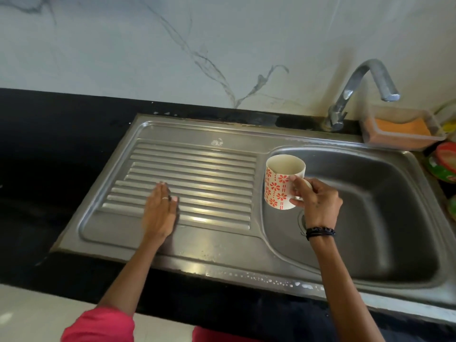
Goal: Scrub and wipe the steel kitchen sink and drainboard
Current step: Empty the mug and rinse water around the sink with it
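The steel sink unit fills the middle of the view, with its ribbed drainboard [197,174] on the left and its basin [385,208] on the right. My left hand [160,213] lies flat with straight fingers on the near left ribs, and a dark edge shows under it that I cannot make out. My right hand [318,201] holds a white mug with red flowers [278,183] by its handle. The mug is upright above the basin's left rim and looks empty.
A steel tap [355,90] stands behind the basin. Beside it sits a clear plastic box [402,129] holding an orange sponge. Colourful items [444,164] lie at the right edge. Black countertop [49,156] surrounds the sink. Water drops dot the front rim [271,282].
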A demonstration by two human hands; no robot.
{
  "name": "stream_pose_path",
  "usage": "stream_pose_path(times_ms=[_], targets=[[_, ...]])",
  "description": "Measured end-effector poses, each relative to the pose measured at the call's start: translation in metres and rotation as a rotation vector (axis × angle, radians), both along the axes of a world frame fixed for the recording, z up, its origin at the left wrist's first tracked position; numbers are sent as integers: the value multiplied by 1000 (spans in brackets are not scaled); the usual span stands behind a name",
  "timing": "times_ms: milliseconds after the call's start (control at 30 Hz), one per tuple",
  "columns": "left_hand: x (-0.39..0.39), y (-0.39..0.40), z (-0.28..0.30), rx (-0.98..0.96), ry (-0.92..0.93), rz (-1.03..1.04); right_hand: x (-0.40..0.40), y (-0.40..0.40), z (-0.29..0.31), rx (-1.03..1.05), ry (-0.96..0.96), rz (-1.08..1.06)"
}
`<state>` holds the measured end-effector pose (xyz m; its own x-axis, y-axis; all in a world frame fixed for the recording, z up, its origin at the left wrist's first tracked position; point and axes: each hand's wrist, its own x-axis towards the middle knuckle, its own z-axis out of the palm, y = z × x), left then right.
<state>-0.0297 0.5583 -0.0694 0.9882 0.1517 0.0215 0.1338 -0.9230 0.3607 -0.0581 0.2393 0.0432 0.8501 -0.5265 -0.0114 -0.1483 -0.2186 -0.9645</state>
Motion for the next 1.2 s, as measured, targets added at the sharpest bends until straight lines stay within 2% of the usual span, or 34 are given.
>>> stream_pose_path(times_ms=[167, 333, 433, 500, 567, 633, 700, 833, 900, 1000, 1200], targets=[[-20, -66, -3, 46, 27, -260, -7, -4, 0, 0, 1, -36], [-27, -87, -5, 66, 85, -425, -16, 0, 6, 25, -27, -107], [-40, -127, 2, 111, 108, -644, -21, 10, 11, 36, -30, -124], [-46, -156, 14, -34, 171, -772, -26, 19, 13, 53, -36, -131], [-48, -162, 32, -251, 198, -806, -33, 27, 18, 45, -52, -132], [-45, -141, 41, -377, 160, -740, -43, 32, 22, 31, -65, -130], [-37, -105, 39, -388, 54, -617, -55, 33, 24, 16, -77, -127], [-34, -17, 20, -235, 15, -155, -76, 31, 21, -13, -75, -164], [-45, 12, 9, -77, 128, 13, -84, 28, 20, -8, -69, -180], [-49, 17, 1, 17, 268, -4, -87, 22, 22, -12, -62, -201], [-58, -18, 10, 0, 219, -193, -76, 3, 22, -28, -47, -166]])
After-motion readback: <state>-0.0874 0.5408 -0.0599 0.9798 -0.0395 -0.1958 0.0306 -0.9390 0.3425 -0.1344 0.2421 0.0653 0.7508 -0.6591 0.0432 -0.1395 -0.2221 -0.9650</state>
